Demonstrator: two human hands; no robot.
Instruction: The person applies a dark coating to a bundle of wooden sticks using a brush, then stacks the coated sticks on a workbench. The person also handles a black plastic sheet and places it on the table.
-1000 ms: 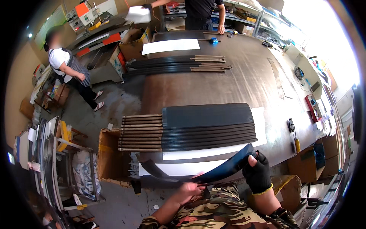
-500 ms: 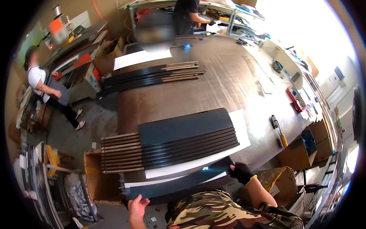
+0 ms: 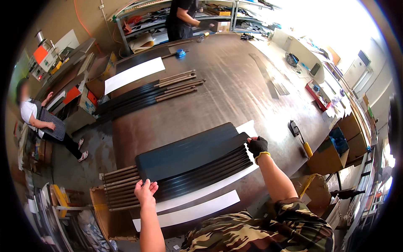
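A long, flexible black strip [image 3: 228,144] stretches between my two hands, over a dark flat panel [image 3: 184,147] and a row of dark rods. My right hand [image 3: 257,146], in a black fingerless glove with a yellow cuff, pinches its right end. At the other end, my bare left hand [image 3: 146,192] has its fingers closed at the strip's edge. The rods [image 3: 205,176] lie side by side, their brown ends [image 3: 121,185] sticking out at the left. White sheet [image 3: 245,170] shows beneath them. Nearer me lies a narrow white strip [image 3: 189,208].
Another bundle of dark rods [image 3: 138,98] and a white sheet [image 3: 134,75] lie farther back on the brown table [image 3: 226,92]. A yellow-handled tool [image 3: 305,145] rests at the right. An open cardboard box [image 3: 98,218] stands front left. One person stands behind the table, another at left.
Both hands have carried the black strip away from the table's front edge onto the panel and rods, uncovering the narrow white strip. The person behind no longer holds a white piece.
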